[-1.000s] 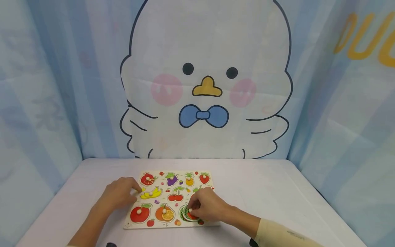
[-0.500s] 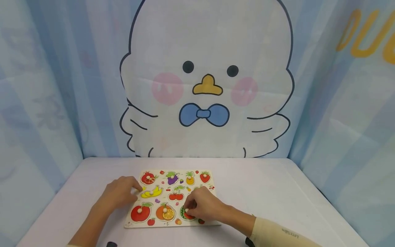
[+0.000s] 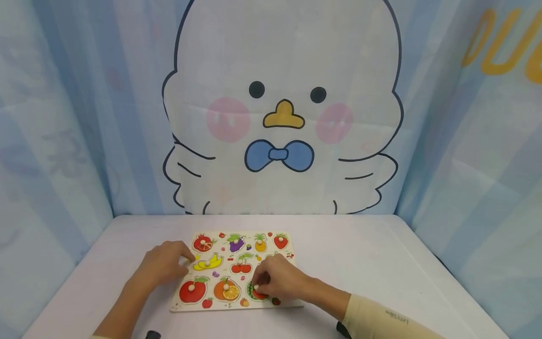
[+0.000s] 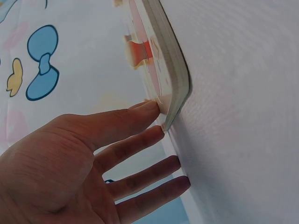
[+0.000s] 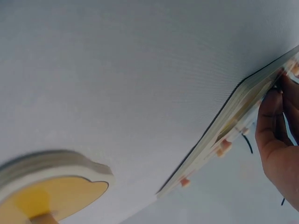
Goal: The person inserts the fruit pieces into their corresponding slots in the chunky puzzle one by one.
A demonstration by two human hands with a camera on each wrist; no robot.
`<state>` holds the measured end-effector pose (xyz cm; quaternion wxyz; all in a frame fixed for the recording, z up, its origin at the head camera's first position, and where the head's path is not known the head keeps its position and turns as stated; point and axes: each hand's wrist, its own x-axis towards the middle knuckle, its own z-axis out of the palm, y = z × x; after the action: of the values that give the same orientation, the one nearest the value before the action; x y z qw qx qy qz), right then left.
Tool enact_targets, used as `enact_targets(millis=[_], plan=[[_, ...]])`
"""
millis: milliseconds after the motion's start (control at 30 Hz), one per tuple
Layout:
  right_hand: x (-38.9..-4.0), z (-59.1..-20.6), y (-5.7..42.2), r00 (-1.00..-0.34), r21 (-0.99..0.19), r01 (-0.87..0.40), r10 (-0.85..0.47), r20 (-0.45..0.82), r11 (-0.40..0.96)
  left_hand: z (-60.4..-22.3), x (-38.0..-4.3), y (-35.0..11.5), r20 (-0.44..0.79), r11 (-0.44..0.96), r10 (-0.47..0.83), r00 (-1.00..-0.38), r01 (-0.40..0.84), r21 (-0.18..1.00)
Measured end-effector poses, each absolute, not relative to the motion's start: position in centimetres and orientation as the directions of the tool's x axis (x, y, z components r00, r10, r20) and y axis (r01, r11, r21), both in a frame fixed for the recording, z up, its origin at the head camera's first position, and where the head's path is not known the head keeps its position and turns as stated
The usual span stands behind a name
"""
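Observation:
A wooden fruit puzzle board (image 3: 182, 305) lies on the table. My right hand (image 3: 281, 278) pinches the knob of the watermelon piece (image 3: 251, 291), which lies in the board's front right slot; the fingers hide part of it. My left hand (image 3: 163, 264) is at the board's left edge. In the left wrist view its fairly straight thumb and forefinger touch the board's corner, other fingers spread. Nearest the watermelon is the orange piece (image 3: 220, 291), then the apple (image 3: 186, 295). Cherries (image 3: 241, 269) and bananas (image 3: 213, 263) sit in the middle row.
In the right wrist view a yellow knobbed piece (image 5: 79, 200) lies on the white table (image 3: 372, 254), off the board. That view also shows a bare recess (image 5: 238, 112) in the board beside the right hand. Striped curtains (image 3: 55, 141) enclose the table.
My right hand has shifted slightly left with the watermelon piece, which went from lying offset over its outline to matching it. The left hand stays at the board's edge.

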<state>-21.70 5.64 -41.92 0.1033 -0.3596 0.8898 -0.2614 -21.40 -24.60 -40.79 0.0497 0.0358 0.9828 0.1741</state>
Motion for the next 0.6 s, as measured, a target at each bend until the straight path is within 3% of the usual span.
enact_targets(millis=[600], plan=[[-22.0,-41.1,9.0,-0.727,-0.597,-0.556,-0.686,0.011,0.579,-40.9,-21.6,-24.7,-0.096,0.939,0.083,-0.992,0.046,0.341]])
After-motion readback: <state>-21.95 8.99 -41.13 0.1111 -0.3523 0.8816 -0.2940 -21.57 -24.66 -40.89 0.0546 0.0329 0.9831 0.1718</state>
